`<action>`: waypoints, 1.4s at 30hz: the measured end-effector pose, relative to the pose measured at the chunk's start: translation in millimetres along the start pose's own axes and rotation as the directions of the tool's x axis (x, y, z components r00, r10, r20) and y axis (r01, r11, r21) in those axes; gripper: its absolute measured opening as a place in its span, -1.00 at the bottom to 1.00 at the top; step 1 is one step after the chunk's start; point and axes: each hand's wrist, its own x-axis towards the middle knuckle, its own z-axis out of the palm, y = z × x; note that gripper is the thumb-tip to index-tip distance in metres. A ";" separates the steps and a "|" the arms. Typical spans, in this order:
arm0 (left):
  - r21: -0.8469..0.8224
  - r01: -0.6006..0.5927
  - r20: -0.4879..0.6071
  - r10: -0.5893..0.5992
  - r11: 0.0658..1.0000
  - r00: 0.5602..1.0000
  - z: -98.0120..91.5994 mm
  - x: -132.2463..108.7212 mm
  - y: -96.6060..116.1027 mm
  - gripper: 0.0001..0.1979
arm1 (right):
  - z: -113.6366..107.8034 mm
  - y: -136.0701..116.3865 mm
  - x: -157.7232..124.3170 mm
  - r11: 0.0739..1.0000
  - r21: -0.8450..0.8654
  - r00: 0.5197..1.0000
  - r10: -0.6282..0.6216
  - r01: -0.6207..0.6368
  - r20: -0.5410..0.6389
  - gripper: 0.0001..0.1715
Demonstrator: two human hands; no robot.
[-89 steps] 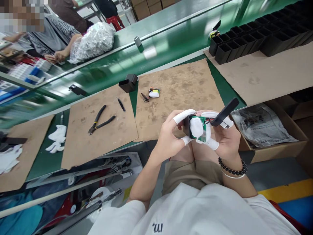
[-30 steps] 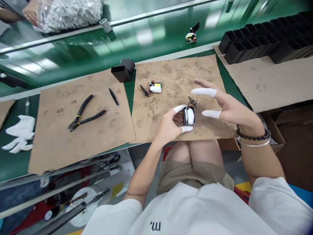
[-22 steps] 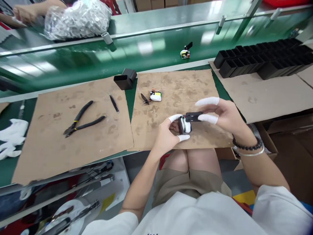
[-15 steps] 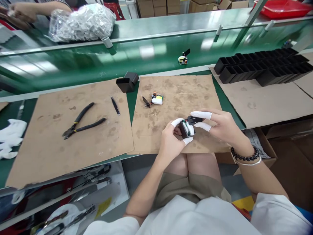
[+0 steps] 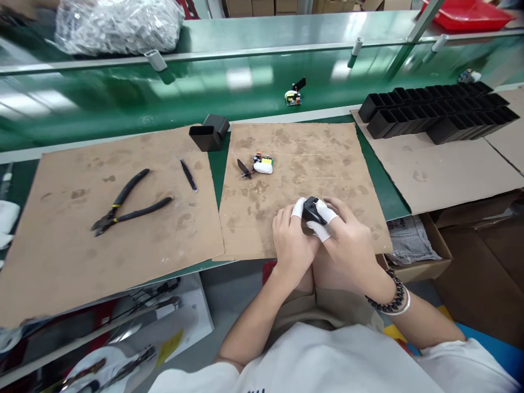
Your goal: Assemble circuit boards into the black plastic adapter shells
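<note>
Both my hands close around a small black plastic case (image 5: 311, 209) above the front of the middle cardboard sheet. My left hand (image 5: 292, 234) grips its left side, and my right hand (image 5: 347, 234) presses fingers on its top and right side. White finger cots cover several fingertips. The case's opening and inside are mostly hidden. Farther back on the same cardboard lies a circuit board (image 5: 263, 164) with a white-covered part and a black end piece on wires. Two empty black cases (image 5: 209, 134) stand behind the gap between the cardboard sheets.
Cutting pliers (image 5: 123, 204) and tweezers (image 5: 189, 174) lie on the left cardboard (image 5: 61, 218). Rows of black cases (image 5: 434, 114) stand at the right. Another circuit board (image 5: 293, 98) is on the green belt (image 5: 196, 95). A clear plastic bag (image 5: 118, 27) sits on the far ledge.
My right hand has moved left and down onto the case. The black end piece, held above the open case before, now sits at its top. The view has shifted slightly.
</note>
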 end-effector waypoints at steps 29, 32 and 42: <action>0.116 0.011 -0.036 -0.006 0.993 0.999 -57.2 -2.4 -44.6 -0.60 | 17.7 41.9 3.0 0.856 0.487 0.970 0.235 -0.173 -0.068 -0.84; -0.186 -0.065 0.017 0.069 0.980 0.997 -52.4 -1.1 -29.1 -0.30 | 16.2 20.7 -1.0 0.352 0.862 0.816 0.567 -0.366 0.116 -0.64; -0.499 0.137 0.078 -0.114 0.856 0.990 -40.3 16.1 11.9 -0.35 | -17.6 -20.0 -1.7 -0.717 0.448 0.560 0.096 -0.535 0.823 -0.72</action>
